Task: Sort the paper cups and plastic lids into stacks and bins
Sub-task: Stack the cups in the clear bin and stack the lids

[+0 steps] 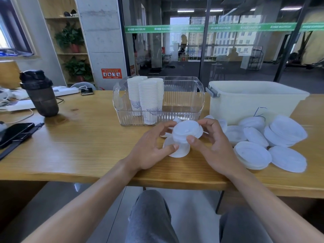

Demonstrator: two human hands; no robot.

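Your left hand and right hand meet over the middle of the bench, both gripping a small stack of lids held tilted just above the wood. Your right thumb presses the stack's near edge and the right fingers curl over its far side; your left fingers curl toward its left side, and the left thumb rests on another lid that lies under the stack, against the bench. Whether the stack touches that lower lid you cannot tell. To your right, loose lids and short piles of lids lie spread on the bench, some overlapping, just in front of a white bin with a blue mark on its front wall; its inside is hard to make out. Left of that bin, touching or nearly so, stands a clear ribbed bin with tall stacks of cups upright in its left part, their tops rising above the rim. Well to the left stand a dark shaker bottle, and nearer you a black phone beside a watch. Cables and white papers lie at the far left edge, and your grey trousers show below the bench.
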